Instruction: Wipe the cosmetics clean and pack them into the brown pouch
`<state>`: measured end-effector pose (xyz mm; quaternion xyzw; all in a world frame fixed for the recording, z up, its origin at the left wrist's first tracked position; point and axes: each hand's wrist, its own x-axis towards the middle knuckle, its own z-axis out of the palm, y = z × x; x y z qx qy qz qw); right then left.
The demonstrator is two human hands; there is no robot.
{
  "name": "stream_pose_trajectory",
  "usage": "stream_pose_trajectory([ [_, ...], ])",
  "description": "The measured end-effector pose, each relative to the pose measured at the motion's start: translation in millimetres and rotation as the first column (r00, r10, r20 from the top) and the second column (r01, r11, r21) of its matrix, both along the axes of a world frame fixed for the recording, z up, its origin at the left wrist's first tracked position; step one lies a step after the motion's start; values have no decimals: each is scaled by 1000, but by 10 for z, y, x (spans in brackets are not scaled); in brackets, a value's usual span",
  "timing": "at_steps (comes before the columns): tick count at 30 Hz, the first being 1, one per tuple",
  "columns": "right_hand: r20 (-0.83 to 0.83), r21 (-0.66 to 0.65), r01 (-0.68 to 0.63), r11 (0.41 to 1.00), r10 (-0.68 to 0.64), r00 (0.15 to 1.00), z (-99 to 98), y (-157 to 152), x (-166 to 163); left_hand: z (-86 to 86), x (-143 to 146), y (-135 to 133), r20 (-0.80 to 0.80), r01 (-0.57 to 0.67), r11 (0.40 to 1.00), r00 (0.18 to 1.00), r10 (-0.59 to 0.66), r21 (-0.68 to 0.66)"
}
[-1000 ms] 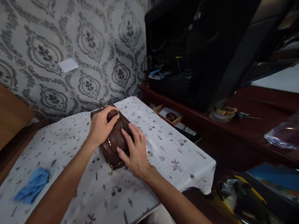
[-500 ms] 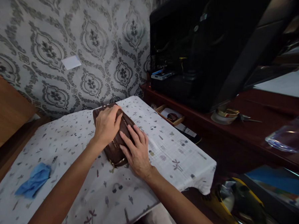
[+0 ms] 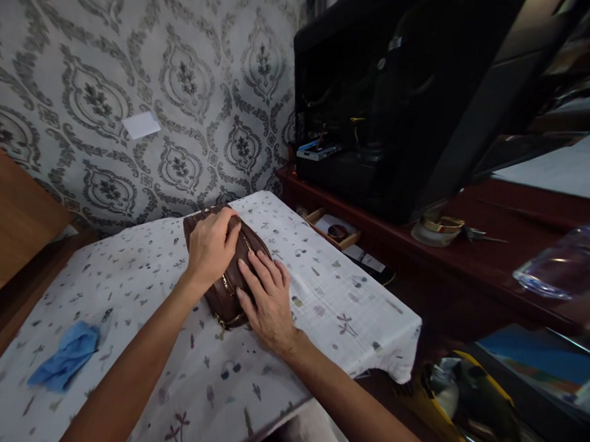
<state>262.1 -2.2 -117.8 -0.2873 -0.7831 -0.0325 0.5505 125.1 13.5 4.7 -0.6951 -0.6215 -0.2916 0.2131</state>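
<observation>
A brown leather pouch (image 3: pixel 232 278) with gold zips lies on a table covered by a white patterned cloth (image 3: pixel 321 295). My left hand (image 3: pixel 211 244) rests on the pouch's far end, fingers curled over its top. Lying flat along the pouch's right side is my right hand (image 3: pixel 267 299), its fingers stretched out and pressed on the leather. Much of the pouch is hidden under both hands.
A crumpled blue cloth (image 3: pixel 64 364) lies at the table's left. A dark wooden shelf (image 3: pixel 471 256) to the right carries a black box (image 3: pixel 380 100), a gold-rimmed dish (image 3: pixel 437 230) and a clear glass object (image 3: pixel 564 265). Patterned wallpaper is behind.
My left hand slid a little along the pouch's top and my right hand settled flatter on its side. The view has shifted slightly.
</observation>
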Motion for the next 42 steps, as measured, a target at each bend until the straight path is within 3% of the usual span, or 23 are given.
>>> stream_pose_trajectory([
  [10, 20, -2, -29, 1000, 29, 999, 30, 28, 35, 23, -3, 9, 119, 18, 1000, 993, -17, -8],
  [15, 24, -19, -47, 999, 47, 999, 18, 48, 32, 63, -16, 22, 271, 34, 998, 962, -19, -52],
  [21, 26, -24, -55, 998, 56, 998, 22, 49, 26, 71, -90, 48, 457, 149, 988, 883, -109, -52],
  [29, 47, -41, -35, 999, 37, 998, -2, 58, 9, 106, -90, -33, 509, 330, 942, 823, -253, -64],
  [33, 63, -48, -27, 998, 30, 998, -7, 54, 19, 146, -166, -62, 508, 320, 944, 828, -237, -81],
  [42, 7, 25, -37, 999, 37, 999, 0, 71, 7, 213, -625, -153, 515, 165, 982, 852, -97, -88],
])
